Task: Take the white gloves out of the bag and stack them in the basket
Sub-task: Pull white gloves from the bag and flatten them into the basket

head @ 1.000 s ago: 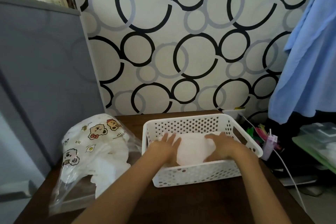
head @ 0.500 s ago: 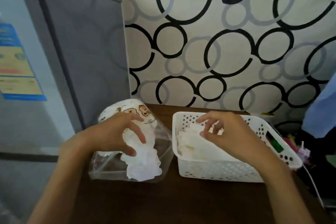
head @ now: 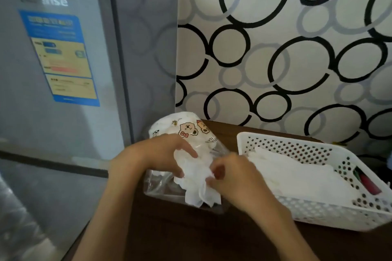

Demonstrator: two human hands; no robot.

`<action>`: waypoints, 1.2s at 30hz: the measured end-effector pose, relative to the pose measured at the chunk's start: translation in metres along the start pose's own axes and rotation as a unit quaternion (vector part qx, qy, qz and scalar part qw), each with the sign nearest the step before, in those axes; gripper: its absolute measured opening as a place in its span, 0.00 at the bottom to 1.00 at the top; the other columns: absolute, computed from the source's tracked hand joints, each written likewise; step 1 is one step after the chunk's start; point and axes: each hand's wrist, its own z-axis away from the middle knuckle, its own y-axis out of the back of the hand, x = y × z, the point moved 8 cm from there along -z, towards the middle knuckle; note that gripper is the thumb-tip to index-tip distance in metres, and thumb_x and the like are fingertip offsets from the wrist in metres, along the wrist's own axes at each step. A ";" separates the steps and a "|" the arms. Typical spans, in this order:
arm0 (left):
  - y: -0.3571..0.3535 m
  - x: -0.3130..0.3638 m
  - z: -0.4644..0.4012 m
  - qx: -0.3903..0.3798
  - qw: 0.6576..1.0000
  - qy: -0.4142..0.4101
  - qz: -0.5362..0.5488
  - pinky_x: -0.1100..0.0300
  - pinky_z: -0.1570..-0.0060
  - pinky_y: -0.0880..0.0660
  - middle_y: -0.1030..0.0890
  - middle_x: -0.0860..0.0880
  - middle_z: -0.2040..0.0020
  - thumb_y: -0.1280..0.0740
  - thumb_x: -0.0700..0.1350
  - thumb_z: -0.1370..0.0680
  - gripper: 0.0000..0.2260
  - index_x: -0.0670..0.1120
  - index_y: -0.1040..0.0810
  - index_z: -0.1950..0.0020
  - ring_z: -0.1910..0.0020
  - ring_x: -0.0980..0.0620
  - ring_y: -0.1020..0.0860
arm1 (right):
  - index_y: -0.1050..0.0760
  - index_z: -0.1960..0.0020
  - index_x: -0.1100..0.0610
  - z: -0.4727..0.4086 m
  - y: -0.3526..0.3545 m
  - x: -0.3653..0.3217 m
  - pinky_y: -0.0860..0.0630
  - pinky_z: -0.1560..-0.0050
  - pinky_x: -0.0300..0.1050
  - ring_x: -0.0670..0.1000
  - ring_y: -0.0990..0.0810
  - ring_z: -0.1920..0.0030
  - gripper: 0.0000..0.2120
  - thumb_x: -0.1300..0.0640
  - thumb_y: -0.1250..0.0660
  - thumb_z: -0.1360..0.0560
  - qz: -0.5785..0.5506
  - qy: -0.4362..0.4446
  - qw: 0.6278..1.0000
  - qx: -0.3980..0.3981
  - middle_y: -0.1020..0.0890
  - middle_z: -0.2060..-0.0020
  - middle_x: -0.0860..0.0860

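The basket [head: 318, 207] runs off the right edge — its contents perhaps cropped.

Bare dark wooden tabletop [head: 191, 237] lies open at 6 o'clock; the grey refrigerator [head: 63, 112] blocks 9 o'clock, the white perforated plastic basket [head: 318, 214] 3 o'clock.

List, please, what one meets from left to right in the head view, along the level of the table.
Grey fridge → bear-print bag of gloves → white basket holding stacked white gloves.
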 end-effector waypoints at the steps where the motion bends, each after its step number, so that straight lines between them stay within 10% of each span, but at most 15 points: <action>1: 0.000 0.000 0.000 0.005 1.000 0.000 0.000 0.61 0.34 0.39 0.32 0.57 0.30 0.26 0.43 0.28 0.23 0.59 0.25 0.36 0.31 0.56 0.35 | 0.21 0.49 0.47 0.000 0.007 0.001 0.29 0.55 0.33 0.41 0.24 0.55 0.06 0.50 0.30 0.27 -0.031 0.005 0.999 0.019 0.23 0.56 0.41; 10: 0.013 0.032 -0.001 0.091 0.992 -0.086 0.024 0.53 0.27 0.44 0.38 0.61 0.26 0.27 0.61 0.32 0.21 0.63 0.25 0.39 0.27 0.59 0.44 | 0.24 0.56 0.43 -0.005 0.038 0.016 0.25 0.59 0.30 0.37 0.21 0.55 0.12 0.60 0.36 0.23 -0.194 0.081 0.978 0.019 0.18 0.57 0.39; 18: 0.021 0.041 -0.014 0.195 0.964 -0.125 0.133 0.59 0.38 0.31 0.22 0.60 0.43 0.35 0.51 0.22 0.06 0.53 0.20 0.50 0.42 0.63 0.27 | 0.21 0.49 0.51 0.001 0.052 0.050 0.26 0.51 0.36 0.42 0.20 0.52 0.10 0.54 0.41 0.20 -0.334 0.003 0.943 -0.011 0.17 0.54 0.48; 25: 0.022 0.064 -0.007 0.174 0.926 -0.128 0.309 0.58 0.61 0.33 0.25 0.47 0.61 0.43 0.48 0.18 0.09 0.45 0.27 0.51 0.62 0.52 0.30 | 0.28 0.35 0.63 0.003 0.045 0.031 0.22 0.49 0.44 0.52 0.18 0.50 0.22 0.50 0.46 0.20 -0.645 -0.018 0.757 -0.105 0.17 0.48 0.56; 30: 0.018 0.061 -0.013 0.191 0.921 -0.074 0.332 0.63 0.62 0.35 0.29 0.48 0.60 0.43 0.53 0.19 0.13 0.46 0.29 0.55 0.61 0.54 0.32 | 0.22 0.53 0.47 0.005 0.066 0.051 0.22 0.60 0.34 0.39 0.18 0.58 0.14 0.42 0.30 0.35 -0.462 -0.024 0.884 0.065 0.15 0.57 0.42; 36: 0.012 0.071 -0.013 0.155 0.918 -0.119 0.346 0.62 0.60 0.21 0.17 0.55 0.55 0.32 0.62 0.32 0.20 0.53 0.29 0.45 0.57 0.56 0.18 | 0.18 0.54 0.54 0.009 0.092 0.081 0.24 0.62 0.36 0.44 0.18 0.60 0.10 0.49 0.34 0.26 -0.497 -0.033 0.849 0.175 0.16 0.62 0.48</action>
